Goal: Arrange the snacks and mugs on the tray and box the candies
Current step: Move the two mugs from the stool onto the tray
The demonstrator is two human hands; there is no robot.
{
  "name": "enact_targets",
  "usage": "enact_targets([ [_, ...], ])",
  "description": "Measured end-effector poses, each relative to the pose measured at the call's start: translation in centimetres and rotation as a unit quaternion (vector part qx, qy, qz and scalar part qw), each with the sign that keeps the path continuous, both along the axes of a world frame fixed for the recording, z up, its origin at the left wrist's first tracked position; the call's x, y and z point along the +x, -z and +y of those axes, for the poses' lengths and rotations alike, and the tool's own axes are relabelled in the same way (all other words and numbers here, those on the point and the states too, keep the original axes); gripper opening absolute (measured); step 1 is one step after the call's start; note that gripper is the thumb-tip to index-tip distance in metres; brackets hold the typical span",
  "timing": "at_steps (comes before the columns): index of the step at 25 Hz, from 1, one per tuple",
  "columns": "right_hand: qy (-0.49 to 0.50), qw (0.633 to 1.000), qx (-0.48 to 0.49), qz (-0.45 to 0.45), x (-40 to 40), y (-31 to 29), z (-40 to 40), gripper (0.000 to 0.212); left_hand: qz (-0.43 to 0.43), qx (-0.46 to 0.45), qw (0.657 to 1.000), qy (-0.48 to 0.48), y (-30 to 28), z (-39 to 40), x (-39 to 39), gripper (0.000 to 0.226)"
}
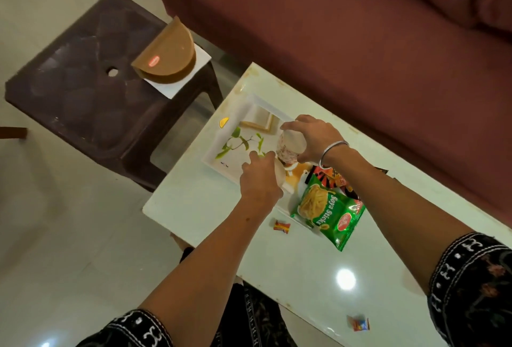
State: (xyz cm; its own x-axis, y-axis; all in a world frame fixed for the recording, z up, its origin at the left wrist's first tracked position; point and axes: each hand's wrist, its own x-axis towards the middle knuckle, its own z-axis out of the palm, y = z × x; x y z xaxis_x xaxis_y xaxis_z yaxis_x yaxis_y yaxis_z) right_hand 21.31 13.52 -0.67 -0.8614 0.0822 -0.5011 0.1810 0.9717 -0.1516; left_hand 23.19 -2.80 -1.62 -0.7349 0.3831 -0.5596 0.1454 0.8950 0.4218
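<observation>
A white rectangular tray (221, 150) with a green leaf print lies at the far left end of the white table (291, 258). My right hand (315, 136) grips a patterned mug (289, 147), tilted, above the tray's near right part. My left hand (259, 177) holds a second pale mug (280, 173) at the tray's near edge. A green soya sticks packet (329, 215) and an orange-black snack packet (332, 177) lie just right of the tray. Two wrapped candies (281, 226) (358, 323) lie loose on the table. A brown half-round candy box (169, 53) stands open on the stool.
A dark brown plastic stool (83, 92) stands left of the table, with white paper (180, 80) under the box. A maroon sofa (360, 28) runs along the table's far side. A pale sandwich-like item (261, 121) sits in the tray's far corner.
</observation>
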Motion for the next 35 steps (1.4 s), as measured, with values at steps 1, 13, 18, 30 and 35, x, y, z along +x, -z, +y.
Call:
enact_targets([
  [1, 0.003, 1.000, -0.002, 0.001, 0.1, 0.8, 0.3, 0.082, 0.001, -0.002, 1.000, 0.006, 0.8, 0.5, 0.2, 0.077],
  [13, 0.022, 0.999, -0.032, 0.013, 1.4, 5.4, 1.3, 0.080, 0.016, -0.023, 0.999, 0.023, 5.2, 3.2, 2.0, 0.074],
  [18, 0.023, 0.999, -0.036, 0.027, 1.6, 6.0, 1.6, 0.081, 0.025, -0.027, 0.999, 0.020, 5.6, 3.5, 2.5, 0.075],
  [30, 0.066, 0.996, -0.052, 0.013, 1.7, 2.7, 0.8, 0.092, 0.019, 0.034, 0.999, -0.016, 2.8, 1.7, 1.9, 0.104],
  [35, 0.171, 0.970, -0.139, 0.102, 1.4, -1.9, -2.1, 0.075, 0.045, 0.184, 0.962, -0.195, -1.7, -4.2, -0.4, 0.079],
])
